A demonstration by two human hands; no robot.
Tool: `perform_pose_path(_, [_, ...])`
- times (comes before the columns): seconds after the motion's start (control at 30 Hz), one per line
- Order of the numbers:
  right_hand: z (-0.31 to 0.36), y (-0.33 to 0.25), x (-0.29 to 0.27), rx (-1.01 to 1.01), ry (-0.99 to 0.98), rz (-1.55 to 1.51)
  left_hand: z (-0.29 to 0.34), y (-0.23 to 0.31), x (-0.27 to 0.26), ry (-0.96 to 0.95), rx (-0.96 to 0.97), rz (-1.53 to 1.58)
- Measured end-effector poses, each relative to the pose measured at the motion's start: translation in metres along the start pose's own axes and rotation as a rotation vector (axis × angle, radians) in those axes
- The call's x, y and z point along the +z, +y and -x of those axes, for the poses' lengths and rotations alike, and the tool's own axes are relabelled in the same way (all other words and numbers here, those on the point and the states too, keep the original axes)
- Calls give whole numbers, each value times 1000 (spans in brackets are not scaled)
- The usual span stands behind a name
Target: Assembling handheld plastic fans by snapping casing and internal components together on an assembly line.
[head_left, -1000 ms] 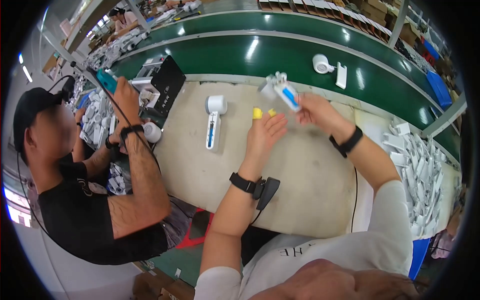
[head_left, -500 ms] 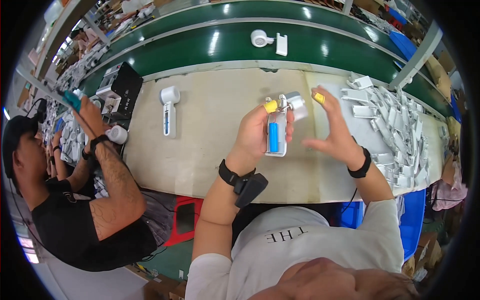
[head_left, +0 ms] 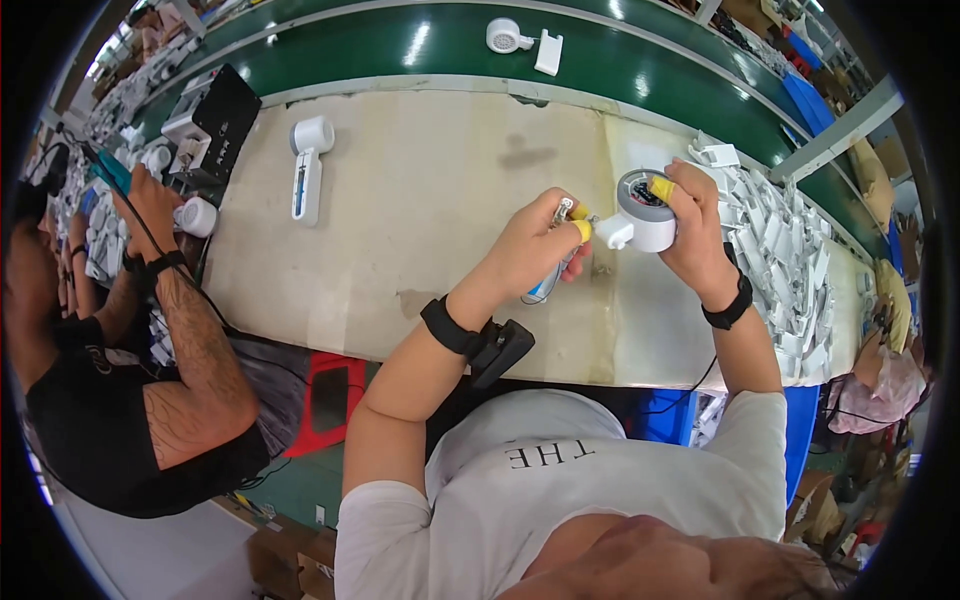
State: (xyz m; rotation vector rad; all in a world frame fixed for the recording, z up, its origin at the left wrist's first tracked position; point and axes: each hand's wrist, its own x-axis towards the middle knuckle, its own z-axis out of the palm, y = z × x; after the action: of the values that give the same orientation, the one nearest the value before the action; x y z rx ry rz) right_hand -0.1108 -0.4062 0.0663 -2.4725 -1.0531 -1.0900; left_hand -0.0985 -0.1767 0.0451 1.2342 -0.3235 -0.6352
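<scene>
One fan head (head_left: 655, 237): gripped in the right hand (head_left: 698, 225), raised above the table (head_left: 420, 200), grey-rimmed face turned upward, neck pointing toward the left hand (head_left: 530, 245).
Handle (head_left: 566, 206): clasped in the left hand, tilted, mostly hidden behind fingers; upper end showing past the knuckles.
Blue cylinder (head_left: 538, 293): partly visible at the lower end of the handle; seating cannot be told from this angle.
Left fingers: closed narrowly around the handle, yellow covers (head_left: 584, 231) worn at the tips. Judged sound for steadying; best wrapped along the sides, with no pressing on the blue cylinder.
Right fingers: curled round the fan head's outer wall, one yellow-tipped digit laid across the rim. Better moved to the outer wall alone, clear of the grilled face.
Neck: white, just beside the left fingertips. Contact with the handle hidden; cannot tell joined or apart.
Fit of neck to handle: judged to be the point needing most care. Advised: bring both axes into line, turn slowly, push straight, never lever sideways.
Gap between parts: too small to show any wire clearly. Advised: treat as wired, avoid tugging or twisting, hold both parts close together.
Working height: above bare table. Judged safer low over the surface, in case of a slip.
Assembled-looking unit (head_left: 306, 190): lying well apart on the left of the table, head upward; usable as a reference for alignment.
Pile of white parts (head_left: 780, 265): just beyond the right hand. Advised: guard the right elbow and wrist against brushing it.
</scene>
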Motion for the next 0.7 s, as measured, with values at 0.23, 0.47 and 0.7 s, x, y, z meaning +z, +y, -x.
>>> perform_pose_path(0.23, [0,8,13,9,71,-7,3,-6,4,-18,125,-96])
perform_pose_path(0.47, [-25,0,-18,116,-252,-263,2,-8,1,103,294,-520])
perform_pose_path(0.7, [-59,-1,-52,425,-551,-902,5,-5,9,14,202,-554])
